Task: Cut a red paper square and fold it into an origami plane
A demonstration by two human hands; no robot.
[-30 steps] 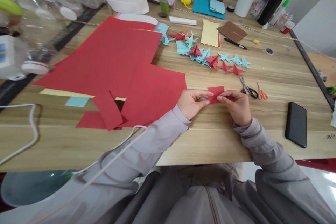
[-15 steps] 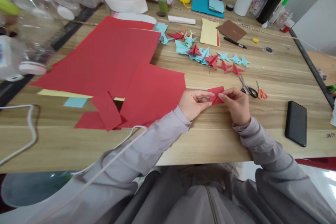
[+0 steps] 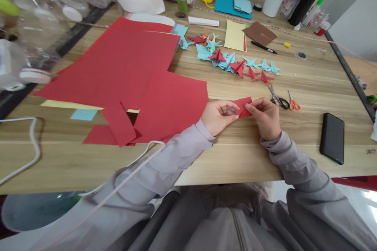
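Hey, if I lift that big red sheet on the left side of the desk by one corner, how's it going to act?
The big red sheet looks thin and broad, so it would probably sag from one corner. It should feel light for its size. A yellow sheet peeks out beneath, and might get dragged along.

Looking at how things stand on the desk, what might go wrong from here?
The small red paper, pinched by the left hand and right hand, might crease off-line. The left sleeve, close to the large red sheets, could drag them.
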